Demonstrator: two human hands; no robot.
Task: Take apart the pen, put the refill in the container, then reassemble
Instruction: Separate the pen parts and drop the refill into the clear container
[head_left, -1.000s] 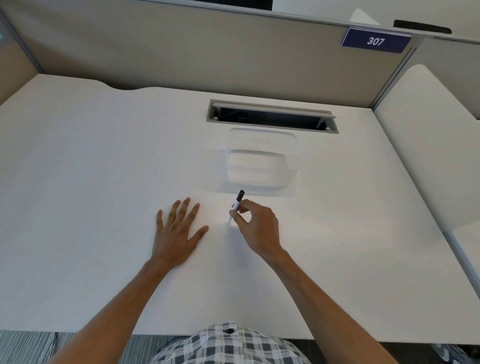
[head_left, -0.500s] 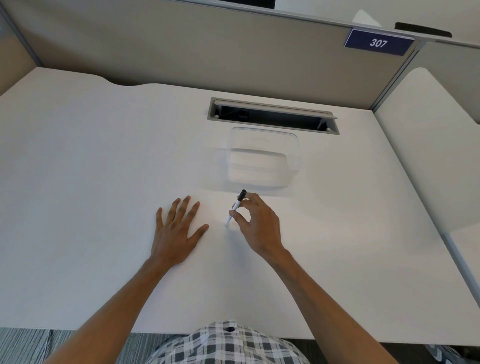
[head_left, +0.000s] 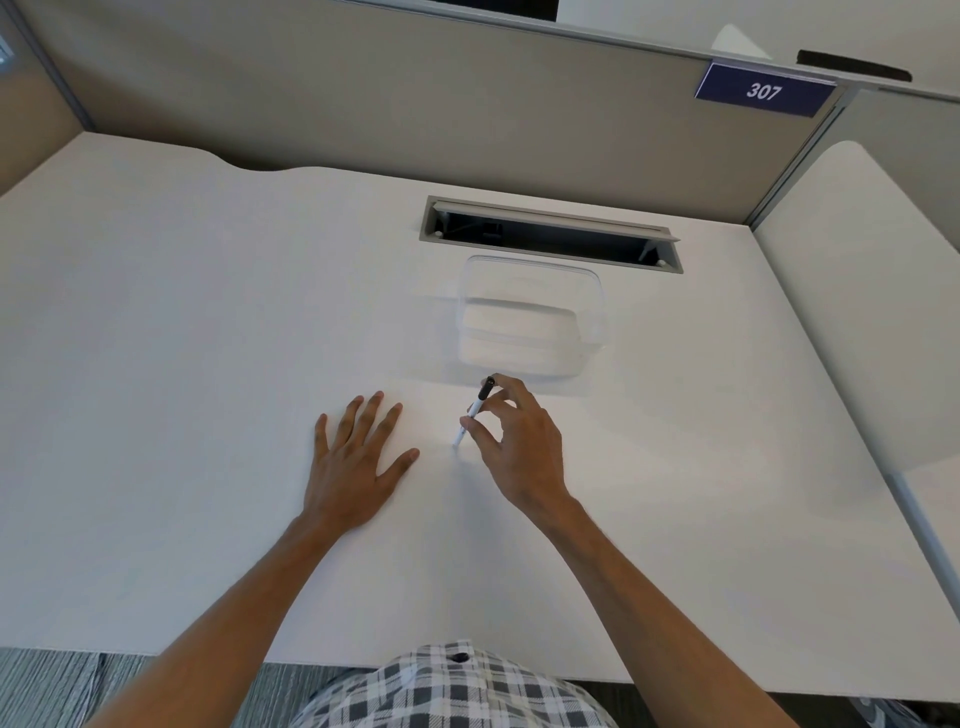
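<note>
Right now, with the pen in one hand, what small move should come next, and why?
Probably bring the left hand over to grip the pen. The right hand holds it alone and whole, the left lies flat on the desk, and pulling it apart likely takes both hands.

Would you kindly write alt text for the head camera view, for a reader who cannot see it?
A person's right hand pinches a slim white pen with a black cap over a white desk, just in front of an empty clear plastic container. The left hand lies flat and open on the desk beside it.
</note>
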